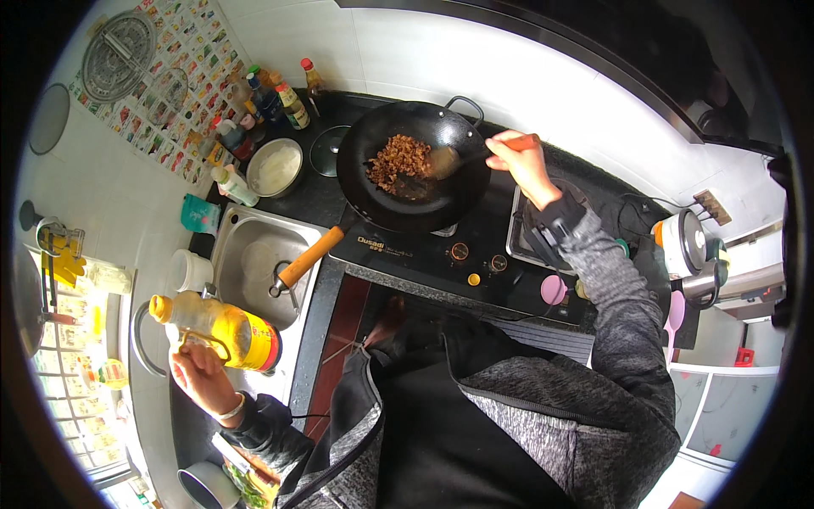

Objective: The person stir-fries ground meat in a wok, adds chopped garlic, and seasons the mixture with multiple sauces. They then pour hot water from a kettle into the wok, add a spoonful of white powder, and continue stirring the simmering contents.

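Note:
My right hand (521, 162) grips the wooden handle of a wok spatula (443, 163). The spatula's blade, slightly blurred, touches browned minced food (400, 162) inside a black wok (407, 213). The wok sits on the cooktop, and its wooden handle (311, 257) reaches out over the sink. At the left, my left hand (203, 378) has its fingers on the handle of a large plastic cooking-oil bottle (245, 337). That bottle has a yellow cap and a yellow and red label, and some oil inside. Whether its base rests on the sink edge cannot be seen clearly.
Below the bottle's cap side lies a steel sink (245, 238) with a faucet (143, 347). A bowl of white contents (275, 167), a glass lid (327, 151) and several seasoning bottles (292, 107) stand behind. A yellow cap (474, 279), pink scoop (553, 289) and rice cooker (683, 242) are rightward.

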`<state>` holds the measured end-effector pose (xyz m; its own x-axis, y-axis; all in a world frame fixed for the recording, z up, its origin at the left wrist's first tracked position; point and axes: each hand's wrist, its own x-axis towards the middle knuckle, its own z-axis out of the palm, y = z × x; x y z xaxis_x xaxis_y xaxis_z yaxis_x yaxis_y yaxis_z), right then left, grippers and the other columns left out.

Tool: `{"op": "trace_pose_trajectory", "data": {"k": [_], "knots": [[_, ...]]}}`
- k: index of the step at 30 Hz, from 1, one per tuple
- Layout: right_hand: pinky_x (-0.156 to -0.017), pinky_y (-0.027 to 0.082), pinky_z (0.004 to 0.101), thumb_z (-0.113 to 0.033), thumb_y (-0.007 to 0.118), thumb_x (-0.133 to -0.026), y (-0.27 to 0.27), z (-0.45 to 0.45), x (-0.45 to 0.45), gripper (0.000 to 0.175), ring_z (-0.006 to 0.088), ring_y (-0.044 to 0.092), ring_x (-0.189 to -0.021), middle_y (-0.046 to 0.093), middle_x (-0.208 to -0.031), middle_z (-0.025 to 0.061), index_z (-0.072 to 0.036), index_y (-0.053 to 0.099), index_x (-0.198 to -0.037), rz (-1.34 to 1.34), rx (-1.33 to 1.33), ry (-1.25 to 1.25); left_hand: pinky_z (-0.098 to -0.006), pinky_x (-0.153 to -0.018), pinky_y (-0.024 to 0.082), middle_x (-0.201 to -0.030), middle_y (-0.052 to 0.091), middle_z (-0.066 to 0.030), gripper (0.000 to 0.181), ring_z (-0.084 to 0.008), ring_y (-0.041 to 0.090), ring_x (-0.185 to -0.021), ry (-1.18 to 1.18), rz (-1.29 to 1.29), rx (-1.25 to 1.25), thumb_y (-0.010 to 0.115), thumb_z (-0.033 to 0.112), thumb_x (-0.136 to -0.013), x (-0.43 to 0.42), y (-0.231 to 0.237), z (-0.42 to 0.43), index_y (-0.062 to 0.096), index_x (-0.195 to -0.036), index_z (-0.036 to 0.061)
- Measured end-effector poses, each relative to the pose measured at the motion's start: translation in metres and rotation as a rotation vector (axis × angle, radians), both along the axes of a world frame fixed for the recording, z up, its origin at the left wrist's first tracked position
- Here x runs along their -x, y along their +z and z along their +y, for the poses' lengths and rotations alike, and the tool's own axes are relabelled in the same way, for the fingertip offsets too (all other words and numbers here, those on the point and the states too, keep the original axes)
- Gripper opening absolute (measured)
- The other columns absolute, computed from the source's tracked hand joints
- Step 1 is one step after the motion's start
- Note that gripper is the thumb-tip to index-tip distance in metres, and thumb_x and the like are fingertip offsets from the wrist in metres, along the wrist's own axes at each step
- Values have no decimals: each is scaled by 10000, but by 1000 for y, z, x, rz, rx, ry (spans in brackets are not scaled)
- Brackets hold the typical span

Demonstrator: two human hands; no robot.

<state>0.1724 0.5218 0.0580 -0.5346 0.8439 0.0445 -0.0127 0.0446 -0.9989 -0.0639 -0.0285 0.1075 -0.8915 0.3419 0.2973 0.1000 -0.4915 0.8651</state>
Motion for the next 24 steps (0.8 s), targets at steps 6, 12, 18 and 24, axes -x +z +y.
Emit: {"op": "trace_pose_trajectory", "data": {"k": [6,12,18,24], "knots": [[-706,553,263,-70,735,-835,-8,13,64,57,121,668,-813,709,-874,52,-35,707,-869,63,-301,301,-206,-497,292,-681,379,18,298,-59,308,-546,-4,20,-23,441,288,-1060,-4,3,0,543,-977,20],[-602,519,342,-139,669,-670,-23,-58,29,145,243,557,-798,561,-946,105,-85,534,-672,-49,-1556,873,-217,-506,267,-665,363,17,285,-63,307,-548,2,-12,-42,456,278,-1056,-8,2,1,552,-964,25],[-675,574,325,-161,644,-715,-38,-79,-25,219,287,594,-956,566,-1185,228,-4,629,-866,-410,-1516,974,-223,-505,269,-660,358,15,261,-69,308,-547,-39,29,-37,460,270,-1054,-12,-1,2,544,-991,30],[-721,532,403,-54,608,-821,-82,-69,-60,149,346,629,-830,629,-928,154,5,629,-956,-406,-1173,295,-248,-517,283,-662,349,17,296,-89,301,-549,-193,4,-99,415,294,-1067,-21,-15,-11,561,-975,54]]}}
